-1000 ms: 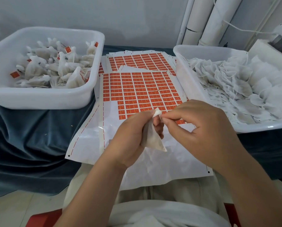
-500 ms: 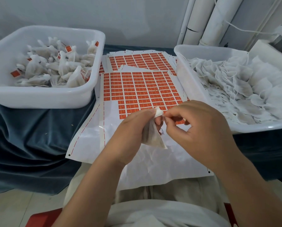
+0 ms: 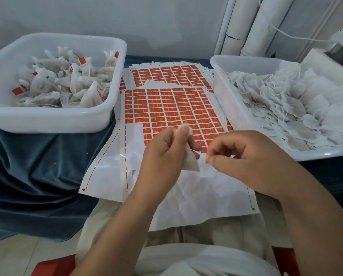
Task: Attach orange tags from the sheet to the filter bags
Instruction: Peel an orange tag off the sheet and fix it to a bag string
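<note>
My left hand holds a small white filter bag over the tag sheet, pinching its gathered top between thumb and fingers while the body hangs below. My right hand sits a little to the right of the bag, apart from it. Its fingers are curled and its thumb and forefinger are pinched; a bit of white, apparently the bag's thin string, shows between them. The sheet of orange tags lies flat ahead of both hands. Its near rows are peeled away to bare white backing.
A white tub at left holds tagged bags. At right, a second white tub is full of untagged filter bags. Another tag sheet lies behind the first. Blue cloth covers the table; white pipes stand at the back.
My right hand has drawn away from the bag's top toward the right. My left hand has lifted the bag's top slightly and still holds it.
</note>
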A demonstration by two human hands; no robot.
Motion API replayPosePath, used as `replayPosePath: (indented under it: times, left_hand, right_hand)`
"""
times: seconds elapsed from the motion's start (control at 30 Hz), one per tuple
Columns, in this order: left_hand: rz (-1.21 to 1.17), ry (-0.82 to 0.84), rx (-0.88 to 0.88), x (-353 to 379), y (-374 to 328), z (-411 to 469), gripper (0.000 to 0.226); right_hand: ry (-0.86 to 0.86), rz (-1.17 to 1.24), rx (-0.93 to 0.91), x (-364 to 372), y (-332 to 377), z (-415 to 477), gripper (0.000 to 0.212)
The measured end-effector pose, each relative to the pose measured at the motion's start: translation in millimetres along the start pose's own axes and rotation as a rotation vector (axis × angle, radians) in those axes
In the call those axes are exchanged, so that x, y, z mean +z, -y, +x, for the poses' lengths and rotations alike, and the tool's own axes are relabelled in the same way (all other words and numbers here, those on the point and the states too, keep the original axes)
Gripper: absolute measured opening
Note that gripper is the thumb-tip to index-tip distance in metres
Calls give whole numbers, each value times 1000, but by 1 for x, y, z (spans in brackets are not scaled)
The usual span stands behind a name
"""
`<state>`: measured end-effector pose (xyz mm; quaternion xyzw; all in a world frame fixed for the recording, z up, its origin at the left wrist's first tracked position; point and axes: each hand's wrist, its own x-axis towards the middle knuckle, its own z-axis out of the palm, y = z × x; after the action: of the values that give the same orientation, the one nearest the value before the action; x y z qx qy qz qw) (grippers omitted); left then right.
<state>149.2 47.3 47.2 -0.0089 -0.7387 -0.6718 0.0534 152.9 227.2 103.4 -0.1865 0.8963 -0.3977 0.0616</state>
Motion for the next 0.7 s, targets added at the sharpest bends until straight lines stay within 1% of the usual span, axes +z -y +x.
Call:
replayPosePath:
  times: [0.07,0.1,0.13,0.2,0.27,0.3,0.37,0.4,0.47,0.53,0.6,0.63,0.7]
  left_hand:
    - [-40,17,-42,-7,-2,2,40]
    - [-57,39,-53,-10,-4,3,40]
    - [-68,63,-53,-13,-5,3,40]
    - [-74,101,-27,-14,-7,1,43]
    - [-79,124,14,-13,-10,-1,45]
    - [-83,136,32,-12,-10,-2,45]
    - [-99,162,54,-12,-11,-4,43]
    - [-110,171,54,-12,-11,-5,43]
    - [-134,176,34,-12,-11,-6,42]
    - [-154,170,1,-13,-10,-5,43]
    - [-185,182,-41,-14,-6,-2,43]
    - [-220,198,-64,-14,-4,-1,42]
    - [-376,255,-117,-12,1,0,41]
  right_hand:
    - [88,154,-13,-3,-3,0,8]
    - [74,167,-24,-2,-5,1,7]
    - [21,145,-38,-1,-7,3,7]
    - [-141,79,-57,3,-9,5,11]
    - [-258,88,-65,8,-8,7,5]
    - [-267,101,-65,11,-6,9,7]
    - [-242,103,-67,17,-5,9,28]
    - [-225,112,-82,20,-3,9,27]
    - [-221,119,-148,26,-1,10,11]
    - [-282,78,-205,30,0,9,19]
    - [-318,30,-235,31,3,9,22]
    - [-329,5,-247,31,5,8,22]
    - [-349,-10,-259,31,9,7,20]
